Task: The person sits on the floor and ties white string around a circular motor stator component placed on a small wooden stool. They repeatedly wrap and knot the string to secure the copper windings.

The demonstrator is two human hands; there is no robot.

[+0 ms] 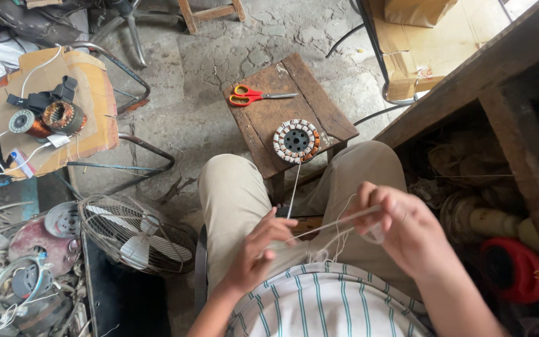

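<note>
Our left hand [258,248] is closed in a pinch on a white string [332,223], thumb and fingers pressed together over our lap. Our right hand [397,224] is curled shut around the other end of the same string, with a loose tuft of thin strands hanging below it. The string runs taut between both hands, tilted up toward the right. A second length rises from near our left hand straight up to the stator [296,141], a round ring of copper coils wrapped in white, with a dark hub in the middle.

The stator lies flat on the near corner of a small wooden stool [269,118] that stands on the cracked concrete floor [207,68] just past our knees. Red-handled scissors [254,95] lie on the far part of the stool, well apart from the stator, blades pointing right.

To our left a fan [135,234] with a wire guard lies face up on the floor. Beyond it, a cardboard sheet [92,87] on a metal frame carries a second wound coil [63,117] and some wires. A wooden counter [469,81] edge runs along our right, with a red round part [513,268] in the dim space beneath it.
</note>
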